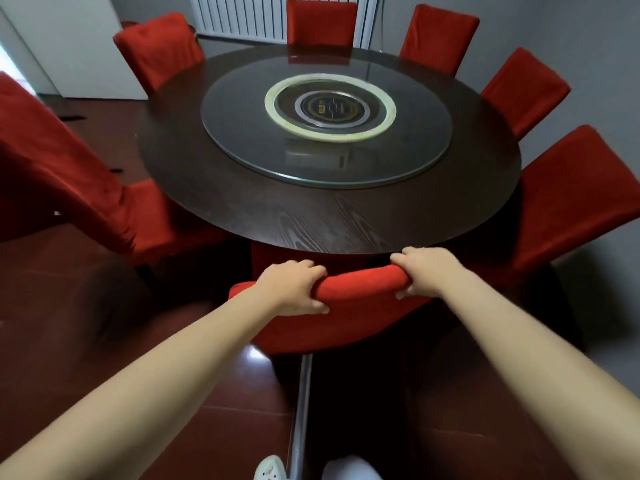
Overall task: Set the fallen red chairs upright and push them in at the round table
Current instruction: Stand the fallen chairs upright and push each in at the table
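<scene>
A red chair stands upright right in front of me, its seat tucked under the near edge of the dark round table. My left hand grips the left end of its backrest top, fingers curled over the fabric. At the right end, my right hand grips the same top edge. A second red chair at the left stands upright but angled, its seat partly under the table. Several more red chairs, among them the near right one, stand pushed in around the far and right sides.
A glass turntable sits in the table's middle. A white radiator lines the back wall and a white door or panel stands at the back left. The grey wall runs close behind the right chairs. Glossy dark red floor lies below.
</scene>
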